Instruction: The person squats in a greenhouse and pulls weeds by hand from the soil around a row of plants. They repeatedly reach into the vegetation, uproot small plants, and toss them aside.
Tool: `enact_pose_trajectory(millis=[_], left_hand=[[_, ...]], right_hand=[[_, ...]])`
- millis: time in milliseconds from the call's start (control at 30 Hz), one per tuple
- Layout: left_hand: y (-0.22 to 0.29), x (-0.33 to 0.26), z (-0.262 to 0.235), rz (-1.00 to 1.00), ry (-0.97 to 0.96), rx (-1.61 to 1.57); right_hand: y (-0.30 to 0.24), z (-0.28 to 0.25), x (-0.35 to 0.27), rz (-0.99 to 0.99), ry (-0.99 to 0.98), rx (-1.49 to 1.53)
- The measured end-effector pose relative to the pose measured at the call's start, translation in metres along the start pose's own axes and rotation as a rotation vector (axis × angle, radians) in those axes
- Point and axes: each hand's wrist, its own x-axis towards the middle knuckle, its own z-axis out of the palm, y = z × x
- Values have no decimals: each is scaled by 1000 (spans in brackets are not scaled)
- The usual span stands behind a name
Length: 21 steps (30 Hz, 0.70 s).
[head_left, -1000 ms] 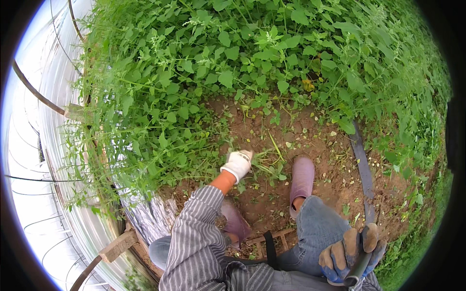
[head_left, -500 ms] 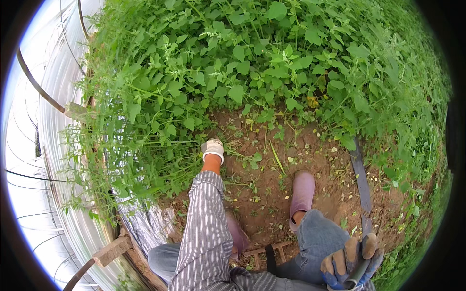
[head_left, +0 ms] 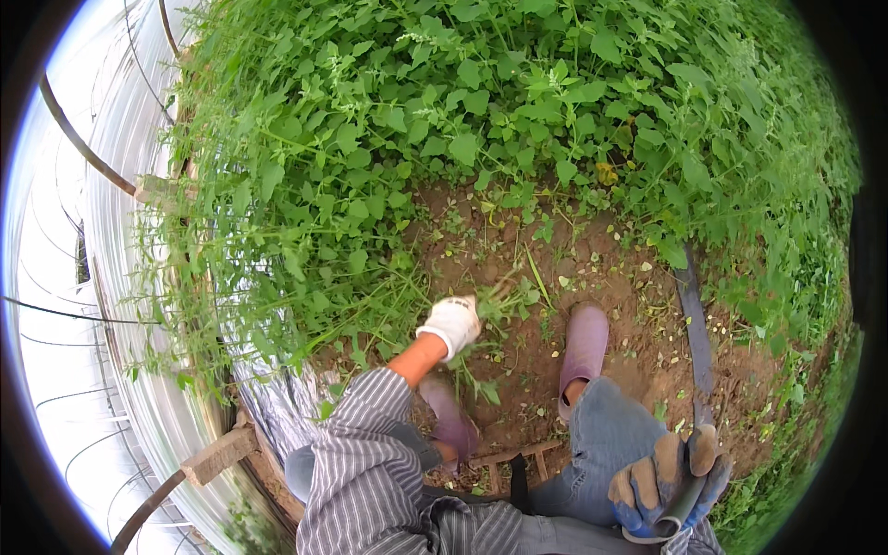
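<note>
Left hand, in a white glove, has pulled back from the tall green plants and now grips a small weed low on the brown dirt, ready to tug.

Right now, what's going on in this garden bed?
A person crouches over a patch of bare soil edged by dense green weeds. Their left hand, in a white glove, is closed on a small clump of weed stems low at the ground. The right hand, in a blue and tan glove, rests by the knee, gripping a dark tool handle. Purple boots stand on the soil, beside a dark strip lying along the bed.
</note>
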Motion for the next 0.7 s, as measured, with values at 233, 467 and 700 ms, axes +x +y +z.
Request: enact_pose_trajectory(millis=[233,467,700], left_hand=[[-14,-2,-1,-106,-16,92],[-108,66,0,-336,68,359],[-93,99,3,-281,1,390]], right_hand=[[1,14,4,-15,31,-26],[-6,6,7,1,17,-30],[-7,8,9,-59,30,-72]])
